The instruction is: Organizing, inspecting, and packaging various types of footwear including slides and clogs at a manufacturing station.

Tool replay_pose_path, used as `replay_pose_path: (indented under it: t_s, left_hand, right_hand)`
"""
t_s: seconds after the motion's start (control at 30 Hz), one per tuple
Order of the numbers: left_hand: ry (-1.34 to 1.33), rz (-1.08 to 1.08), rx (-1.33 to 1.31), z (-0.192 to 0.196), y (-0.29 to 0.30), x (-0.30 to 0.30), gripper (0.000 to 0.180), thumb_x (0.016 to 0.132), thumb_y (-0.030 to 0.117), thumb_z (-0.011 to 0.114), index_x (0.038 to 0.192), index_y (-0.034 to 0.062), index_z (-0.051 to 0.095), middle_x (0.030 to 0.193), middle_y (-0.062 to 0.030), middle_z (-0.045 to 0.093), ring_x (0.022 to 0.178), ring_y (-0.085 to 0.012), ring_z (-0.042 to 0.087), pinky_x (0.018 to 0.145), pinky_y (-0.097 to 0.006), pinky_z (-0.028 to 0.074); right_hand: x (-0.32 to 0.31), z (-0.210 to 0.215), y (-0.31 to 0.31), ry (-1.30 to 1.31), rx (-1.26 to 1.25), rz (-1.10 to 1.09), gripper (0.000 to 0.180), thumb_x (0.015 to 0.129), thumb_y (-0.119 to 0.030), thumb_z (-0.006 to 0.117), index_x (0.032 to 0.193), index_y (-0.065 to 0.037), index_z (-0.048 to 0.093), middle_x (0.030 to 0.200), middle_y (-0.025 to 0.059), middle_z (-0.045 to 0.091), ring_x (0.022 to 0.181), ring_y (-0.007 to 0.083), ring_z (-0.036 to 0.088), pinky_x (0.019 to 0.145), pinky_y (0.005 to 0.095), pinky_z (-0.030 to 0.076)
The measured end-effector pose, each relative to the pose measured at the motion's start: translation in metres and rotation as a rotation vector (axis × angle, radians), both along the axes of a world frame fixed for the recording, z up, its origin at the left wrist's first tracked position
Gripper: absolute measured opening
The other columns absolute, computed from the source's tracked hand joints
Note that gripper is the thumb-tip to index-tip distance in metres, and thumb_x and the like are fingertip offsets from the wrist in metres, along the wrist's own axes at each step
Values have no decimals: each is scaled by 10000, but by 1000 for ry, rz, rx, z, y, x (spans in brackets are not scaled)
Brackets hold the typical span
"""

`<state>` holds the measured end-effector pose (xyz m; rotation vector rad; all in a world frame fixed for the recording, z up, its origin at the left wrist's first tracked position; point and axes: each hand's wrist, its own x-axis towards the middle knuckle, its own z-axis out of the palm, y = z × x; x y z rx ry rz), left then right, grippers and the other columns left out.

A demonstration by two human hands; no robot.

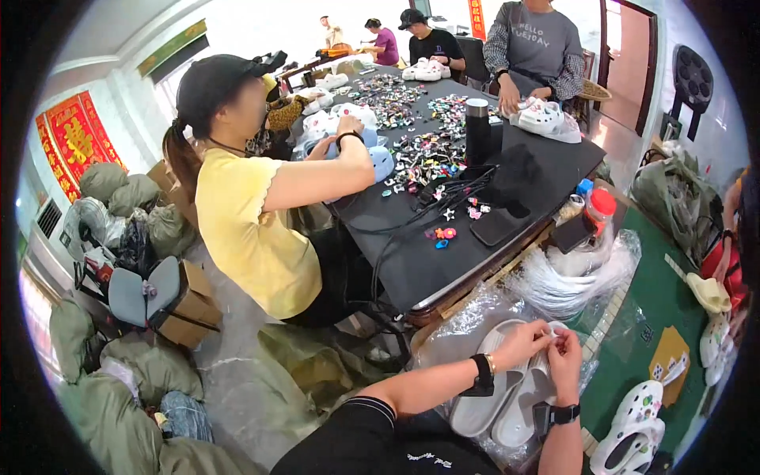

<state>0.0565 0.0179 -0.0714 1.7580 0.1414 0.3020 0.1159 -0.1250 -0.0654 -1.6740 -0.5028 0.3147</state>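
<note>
My left hand point(524, 343) and my right hand point(564, 360) meet at the fingertips above a pair of pale grey slide sandals. Both are closed in a pinch around a small white piece point(556, 327) whose kind is too small to tell. One slide sandal point(473, 408) lies below my left wrist, sole lengthwise. Next to it, the other slide sandal point(518, 408) lies between my forearms, its upper part partly hidden behind my hands. Clear plastic wrap point(451, 339) spreads under and around the pair.
A bundle of white strands point(566, 277) lies just beyond my hands, near a red-lidded jar point(602, 204). White clogs point(631, 427) stand on the green surface point(613, 360) at right. People work around the black table point(419, 273), strewn with small colourful charms point(423, 162). Sacks point(103, 419) pile up left.
</note>
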Motion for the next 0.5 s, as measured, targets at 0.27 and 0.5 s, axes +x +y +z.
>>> replay_pose_path:
  t_s: [0.27, 0.5]
  left_hand:
    - [-51, 16, 105, -4, 3, 12, 127, 854, 119, 629, 890, -3, 619, 787, -144, 650, 717, -259, 630, 663, -343, 487]
    - [-151, 34, 225, -10, -5, 2, 109, 827, 107, 640, 858, 3, 625, 897, -144, 626, 814, -306, 614, 722, -372, 486]
  right_hand:
    - [15, -12, 2, 15, 52, -12, 249, 840, 55, 552, 1085, 15, 537, 804, 2, 537, 697, 62, 494, 631, 204, 421]
    - [3, -9, -6, 43, 24, -26, 238, 841, 47, 557, 1072, 4, 523, 840, 15, 543, 732, 68, 504, 644, 203, 419]
